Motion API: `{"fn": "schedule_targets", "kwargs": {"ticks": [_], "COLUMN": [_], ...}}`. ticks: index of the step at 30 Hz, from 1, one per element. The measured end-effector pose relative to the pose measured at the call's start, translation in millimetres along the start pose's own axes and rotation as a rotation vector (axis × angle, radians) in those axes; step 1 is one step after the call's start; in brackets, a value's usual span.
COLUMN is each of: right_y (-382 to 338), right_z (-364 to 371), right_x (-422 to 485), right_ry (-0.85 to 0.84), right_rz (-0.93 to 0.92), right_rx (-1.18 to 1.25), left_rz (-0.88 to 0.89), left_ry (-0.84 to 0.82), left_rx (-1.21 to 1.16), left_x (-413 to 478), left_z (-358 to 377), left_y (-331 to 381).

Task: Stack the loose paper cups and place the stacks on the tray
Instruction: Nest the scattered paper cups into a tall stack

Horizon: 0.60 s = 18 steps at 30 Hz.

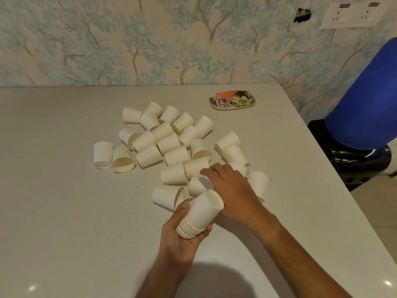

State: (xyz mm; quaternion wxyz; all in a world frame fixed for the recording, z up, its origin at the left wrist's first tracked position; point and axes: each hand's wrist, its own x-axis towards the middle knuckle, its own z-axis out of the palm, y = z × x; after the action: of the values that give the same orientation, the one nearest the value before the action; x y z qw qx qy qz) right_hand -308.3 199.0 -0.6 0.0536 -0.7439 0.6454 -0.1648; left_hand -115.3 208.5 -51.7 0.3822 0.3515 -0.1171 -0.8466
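Left hand (177, 236) grips nested stack of white paper cups (200, 215); right hand (229, 188) lies over loose cups (168, 143), grip indiscernible.

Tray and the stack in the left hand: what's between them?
Head view: the right hand and several loose cups lie between stack and tray; the table nearest the tray is bare.

Matt white paper cups (169, 145); smooth, faintly glossy table (64, 190).
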Motion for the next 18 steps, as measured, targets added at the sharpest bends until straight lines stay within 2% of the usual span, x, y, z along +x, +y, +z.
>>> {"fn": "schedule_targets", "kwargs": {"ticks": [6, 13, 15, 18], "right_y": [8.6, 21.3, 26.3, 33.7], "right_z": [0.6, 14.9, 11.4, -8.7], "right_x": [25.4, 17.8, 15.4, 10.9], "right_ry": [-0.111, -0.165, -0.122, 0.037], "right_rz": [-0.134, -0.218, -0.176, -0.034], "right_rx": [-0.125, -0.114, 0.079, 0.565], "left_rz": [0.086, 0.160, 0.181, 0.190], "left_ry": [0.059, 0.158, 0.174, 0.167], "left_rx": [-0.077, -0.087, -0.083, -0.070], "left_x": [-11.3, -16.1, -15.2, -14.3], "left_z": [6.9, 7.6, 6.3, 8.3], "left_y": [-9.6, -23.6, -28.5, -34.0]}}
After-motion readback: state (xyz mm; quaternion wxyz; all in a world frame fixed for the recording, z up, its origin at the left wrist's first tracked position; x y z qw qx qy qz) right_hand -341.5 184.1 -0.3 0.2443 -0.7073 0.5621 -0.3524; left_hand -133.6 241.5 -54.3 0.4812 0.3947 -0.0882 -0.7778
